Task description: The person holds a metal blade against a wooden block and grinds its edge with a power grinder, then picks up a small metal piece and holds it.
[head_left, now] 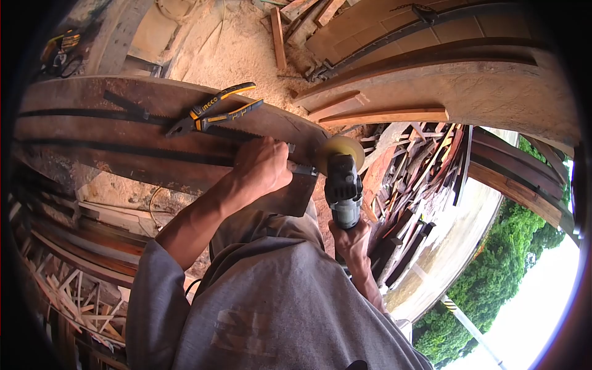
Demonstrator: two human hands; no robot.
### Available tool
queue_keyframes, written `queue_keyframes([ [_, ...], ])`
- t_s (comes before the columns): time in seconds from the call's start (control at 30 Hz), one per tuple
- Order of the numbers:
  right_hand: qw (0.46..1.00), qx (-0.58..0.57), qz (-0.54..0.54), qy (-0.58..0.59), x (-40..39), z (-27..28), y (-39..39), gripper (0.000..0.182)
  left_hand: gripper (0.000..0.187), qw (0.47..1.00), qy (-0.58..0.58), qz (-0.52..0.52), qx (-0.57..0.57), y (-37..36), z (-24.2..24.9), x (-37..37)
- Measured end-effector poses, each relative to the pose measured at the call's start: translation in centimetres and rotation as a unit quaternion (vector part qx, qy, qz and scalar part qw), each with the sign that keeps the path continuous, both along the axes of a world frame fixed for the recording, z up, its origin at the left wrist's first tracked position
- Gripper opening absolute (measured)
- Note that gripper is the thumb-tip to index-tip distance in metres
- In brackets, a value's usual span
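My right hand [351, 240] is wrapped round the rear body of an angle grinder [343, 188]. The grinder's round disc [343, 150] looks blurred and lies close to the end of a dark metal blade [302, 168]. My left hand [264, 165] presses that blade down on a brown wooden board [80, 132], its fingers closed on the blade near its end. A second toothed blade [228, 131] runs along the board beyond this hand. Pliers [206, 111] with black and orange handles lie across it, their handles spread.
A heap of thin wood strips [425, 160] lies on the right, past the grinder. Long planks [493, 86] stretch across the upper right. Sawdust [228, 49] covers the ground behind the board. More scrap wood [80, 296] is stacked at the lower left.
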State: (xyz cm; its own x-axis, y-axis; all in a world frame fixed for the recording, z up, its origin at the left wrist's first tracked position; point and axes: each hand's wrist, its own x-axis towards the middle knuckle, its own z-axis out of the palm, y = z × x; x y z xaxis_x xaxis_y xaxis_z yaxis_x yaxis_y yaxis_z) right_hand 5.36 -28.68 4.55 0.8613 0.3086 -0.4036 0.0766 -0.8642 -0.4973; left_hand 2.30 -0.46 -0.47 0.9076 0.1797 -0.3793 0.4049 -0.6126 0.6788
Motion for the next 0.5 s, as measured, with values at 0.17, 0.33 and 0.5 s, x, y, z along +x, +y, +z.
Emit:
queue_keyframes([
  [0.17,1.000,0.016,0.002,-0.008,0.06,-0.15,0.29,0.028,0.023,1.000,0.010,-0.003,-0.002,0.13,0.32,0.14],
  [0.33,1.000,0.017,-0.005,-0.001,0.09,-0.40,0.23,0.028,0.024,1.000,0.011,-0.022,-0.001,0.11,-0.38,0.05],
  [0.5,1.000,0.026,-0.010,0.003,-0.03,-0.54,0.15,0.027,0.024,0.999,0.038,-0.028,-0.016,0.23,0.05,0.25],
])
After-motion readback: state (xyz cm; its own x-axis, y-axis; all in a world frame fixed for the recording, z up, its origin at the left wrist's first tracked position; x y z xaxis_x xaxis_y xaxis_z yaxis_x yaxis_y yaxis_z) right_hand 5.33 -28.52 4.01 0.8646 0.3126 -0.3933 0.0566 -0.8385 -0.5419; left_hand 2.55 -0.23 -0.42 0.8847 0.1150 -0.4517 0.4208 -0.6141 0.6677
